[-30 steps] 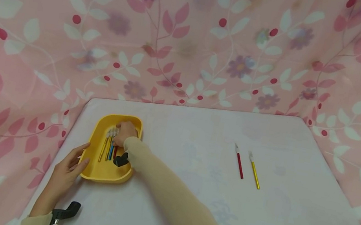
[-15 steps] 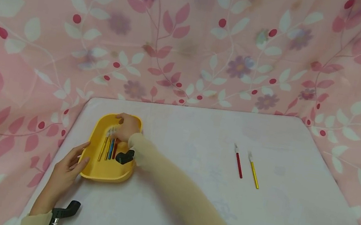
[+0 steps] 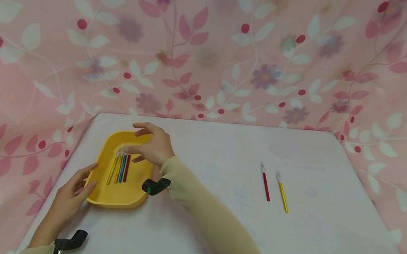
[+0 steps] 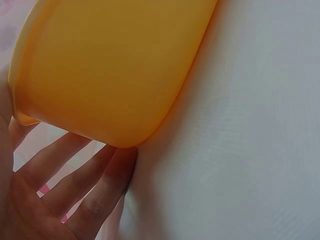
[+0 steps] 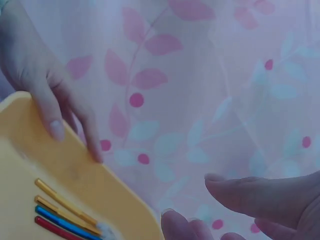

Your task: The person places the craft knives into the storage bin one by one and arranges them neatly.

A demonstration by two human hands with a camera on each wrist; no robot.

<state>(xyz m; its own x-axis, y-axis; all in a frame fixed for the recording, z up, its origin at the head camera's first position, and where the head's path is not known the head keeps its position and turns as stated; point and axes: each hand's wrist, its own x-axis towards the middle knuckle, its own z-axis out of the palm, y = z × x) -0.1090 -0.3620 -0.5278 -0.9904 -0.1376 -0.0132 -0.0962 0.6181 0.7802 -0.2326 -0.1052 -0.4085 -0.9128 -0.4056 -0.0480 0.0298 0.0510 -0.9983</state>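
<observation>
A yellow tray (image 3: 114, 199) stands at the left of the white table. My left hand (image 3: 71, 190) grips its left side, thumb at the rim and fingers spread against the outer wall, as the left wrist view shows. Inside lie several slim pen-like tools with whitish tips, side by side: two yellow ones, a blue tool (image 3: 122, 168) and a red tool (image 5: 52, 229). Over the tray's far right part hovers my right hand (image 3: 157, 146), thumb and fingers apart with nothing between them. In the head view it overlaps some of the whitish tips.
On the right half of the table lie a red pen-like tool (image 3: 265, 186) and a yellow pen-like tool (image 3: 283, 196), slightly slanted. A pink floral curtain (image 3: 216, 48) hangs behind and around the table. Dark camera mounts sit at both wrists.
My right hand has come up from among the tools in the tray and moved right, its fingers spreading apart. The left hand keeps its hold on the tray.
</observation>
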